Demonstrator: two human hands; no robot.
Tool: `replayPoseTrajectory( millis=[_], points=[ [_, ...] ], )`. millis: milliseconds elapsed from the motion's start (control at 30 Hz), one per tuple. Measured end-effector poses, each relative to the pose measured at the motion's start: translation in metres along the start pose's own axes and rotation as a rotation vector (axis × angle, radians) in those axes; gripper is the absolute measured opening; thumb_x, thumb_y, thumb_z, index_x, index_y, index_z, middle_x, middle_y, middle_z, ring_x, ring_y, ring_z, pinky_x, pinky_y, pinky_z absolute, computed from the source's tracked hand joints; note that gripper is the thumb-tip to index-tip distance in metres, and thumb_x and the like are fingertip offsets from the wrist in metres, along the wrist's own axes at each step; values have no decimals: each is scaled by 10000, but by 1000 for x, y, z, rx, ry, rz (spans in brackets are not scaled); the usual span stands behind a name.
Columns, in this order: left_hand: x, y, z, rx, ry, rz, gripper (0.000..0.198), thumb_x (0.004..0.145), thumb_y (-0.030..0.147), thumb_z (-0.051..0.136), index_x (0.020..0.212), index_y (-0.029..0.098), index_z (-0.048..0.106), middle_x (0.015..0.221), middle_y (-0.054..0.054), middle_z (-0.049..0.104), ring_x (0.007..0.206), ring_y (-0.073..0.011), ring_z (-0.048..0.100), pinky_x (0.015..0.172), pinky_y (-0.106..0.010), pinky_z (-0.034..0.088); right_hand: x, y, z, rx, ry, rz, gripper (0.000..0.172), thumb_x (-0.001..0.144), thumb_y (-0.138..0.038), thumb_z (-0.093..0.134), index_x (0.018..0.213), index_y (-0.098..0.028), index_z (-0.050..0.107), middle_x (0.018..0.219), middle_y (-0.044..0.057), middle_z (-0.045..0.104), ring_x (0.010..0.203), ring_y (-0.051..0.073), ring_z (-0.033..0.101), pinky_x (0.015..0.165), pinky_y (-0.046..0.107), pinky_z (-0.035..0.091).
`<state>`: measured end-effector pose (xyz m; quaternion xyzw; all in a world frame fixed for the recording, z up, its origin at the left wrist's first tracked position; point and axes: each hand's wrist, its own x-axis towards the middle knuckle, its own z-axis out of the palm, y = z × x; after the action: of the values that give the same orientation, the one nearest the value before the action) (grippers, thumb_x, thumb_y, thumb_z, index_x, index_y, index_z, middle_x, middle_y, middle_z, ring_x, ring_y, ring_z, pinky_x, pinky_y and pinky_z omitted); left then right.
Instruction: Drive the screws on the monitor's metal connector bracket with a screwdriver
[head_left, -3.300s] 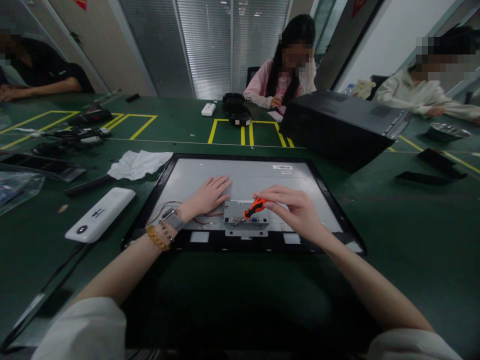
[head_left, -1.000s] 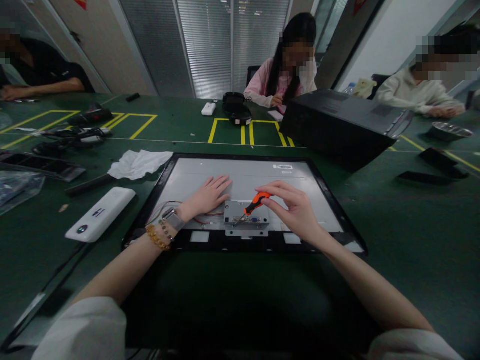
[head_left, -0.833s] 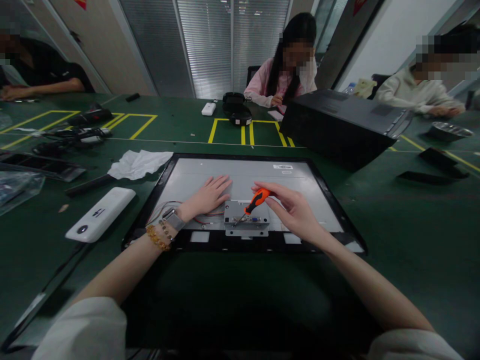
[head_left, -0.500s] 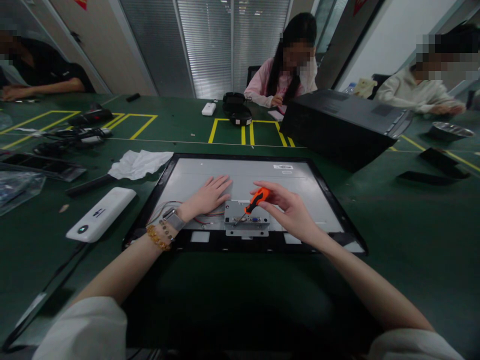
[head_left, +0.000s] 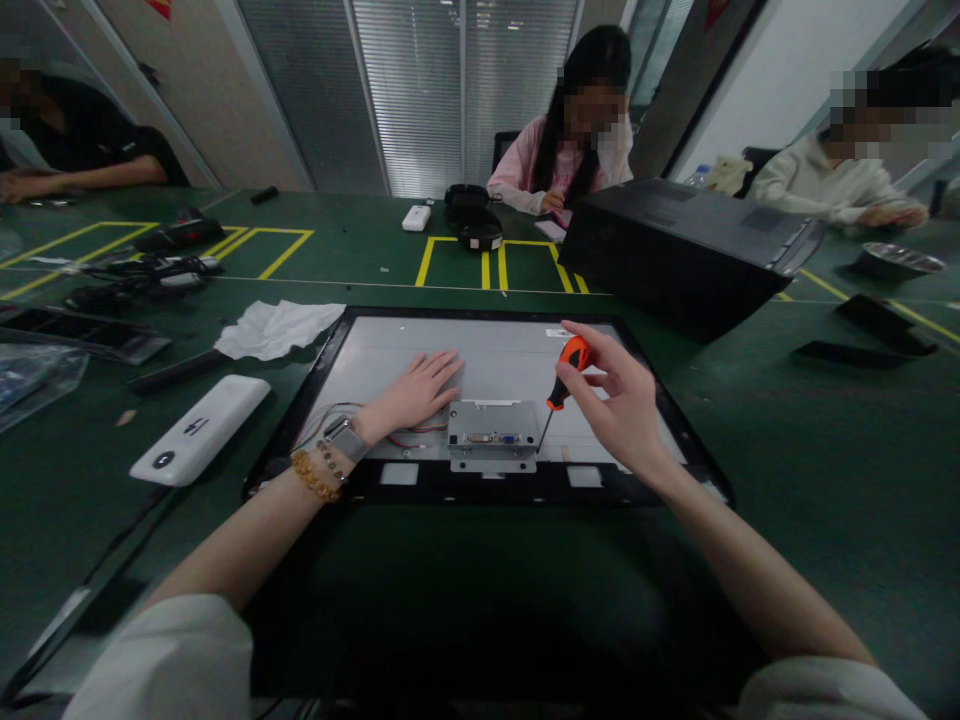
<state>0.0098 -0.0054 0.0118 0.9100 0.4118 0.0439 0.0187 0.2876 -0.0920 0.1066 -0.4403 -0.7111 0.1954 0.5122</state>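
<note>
A flat monitor panel (head_left: 495, 345) with a black frame lies on the table, its grey metal back facing up. Near its front edge a metal bracket (head_left: 491, 462) carries a board with video ports, one of them blue. My left hand (head_left: 416, 393) rests flat on the panel, fingers spread, left of the bracket and beside some thin wires (head_left: 420, 432). In my right hand (head_left: 619, 395) is an orange and black screwdriver (head_left: 574, 358), gripped by the handle. Its shaft slants down to the bracket's right end; whether the tip touches is too small to tell.
A white power bank (head_left: 201, 430) with a cable lies left of the panel, near a crumpled white tissue (head_left: 277, 328). Behind the panel at right stands a large black box-shaped casing (head_left: 675, 250). Black cables (head_left: 142, 280) lie at far left. Three people sit around the table.
My right hand has carried the screwdriver from the left part of the bracket to its right end, and the handle now stands more upright. My left hand has stayed in place.
</note>
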Motion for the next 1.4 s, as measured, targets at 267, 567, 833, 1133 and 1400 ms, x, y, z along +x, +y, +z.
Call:
replayPoseTrajectory(
  millis=[267, 567, 833, 1133, 1400],
  points=[
    [0, 0, 1, -17, 16, 4, 537, 1042, 462, 243, 1486, 171, 326, 1573, -115, 277, 1456, -257, 230, 1173, -480, 158, -4, 0, 8, -116, -67, -68, 375, 921, -254, 564, 1294, -284, 563, 971, 39, 600, 760, 143, 587, 609, 264, 598],
    [0, 0, 1, -14, 14, 0, 535, 1044, 459, 255, 1485, 165, 331, 1575, -123, 270, 1454, -259, 234, 1172, -476, 161, -5, 2, 12, -83, -108, -69, 330, 920, -246, 566, 1250, -259, 573, 967, 35, 593, 789, 142, 596, 613, 245, 607],
    [0, 1, 0, -5, 0, -3, 543, 1047, 453, 239, 1489, 150, 328, 1577, -129, 262, 1456, -264, 227, 1176, -480, 153, -5, 2, 13, -72, -148, -52, 310, 923, -241, 563, 1233, -242, 569, 964, 36, 587, 786, 137, 595, 613, 242, 606],
    [0, 0, 1, 1, 9, -3, 546, 1046, 470, 234, 1484, 159, 331, 1575, -123, 270, 1452, -267, 240, 1169, -483, 177, -6, 3, 13, -95, -154, -64, 286, 919, -232, 558, 1204, -221, 570, 982, 44, 606, 795, 136, 611, 609, 228, 598],
    [0, -2, 2, -7, 15, 6, 559, 1041, 498, 225, 1492, 180, 315, 1577, -109, 270, 1455, -253, 234, 1171, -466, 169, 4, -6, -17, -44, -438, -102, 308, 868, -146, 570, 1160, -231, 619, 1065, 31, 693, 848, 142, 665, 760, 280, 587]
  ],
)
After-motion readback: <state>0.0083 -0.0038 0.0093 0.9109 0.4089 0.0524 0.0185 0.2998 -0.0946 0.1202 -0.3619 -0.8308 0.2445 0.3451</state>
